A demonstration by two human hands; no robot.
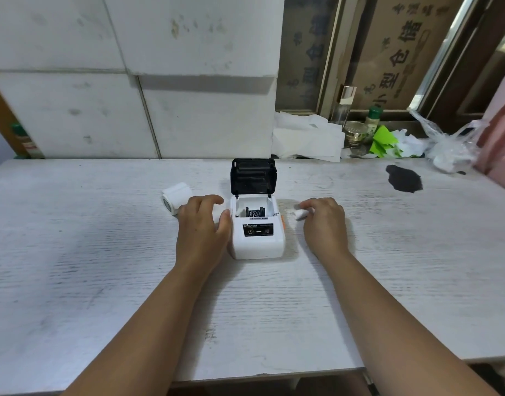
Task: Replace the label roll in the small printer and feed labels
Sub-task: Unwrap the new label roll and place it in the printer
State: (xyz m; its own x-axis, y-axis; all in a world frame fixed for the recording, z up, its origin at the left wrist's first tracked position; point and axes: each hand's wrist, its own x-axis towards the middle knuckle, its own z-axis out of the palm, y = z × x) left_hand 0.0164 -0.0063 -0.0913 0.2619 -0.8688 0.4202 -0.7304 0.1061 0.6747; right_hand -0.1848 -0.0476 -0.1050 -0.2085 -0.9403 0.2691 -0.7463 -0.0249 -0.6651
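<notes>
At the centre of the frame the small white printer [257, 230] is sitting on the table [102, 281], its black lid [253, 175] standing open. The left hand [202, 224], fingers spread, is touching its side. The right hand [324, 221] is pinching a small white core [300, 214]. 1 label roll [175, 197] is lying left of centre.

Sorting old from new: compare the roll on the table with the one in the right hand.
The table roll is fat, lies free and touches no fingers; the roll in the right hand is thin, apparently near-spent, pinched at the fingertips. Both are white and outside the open printer.
</notes>
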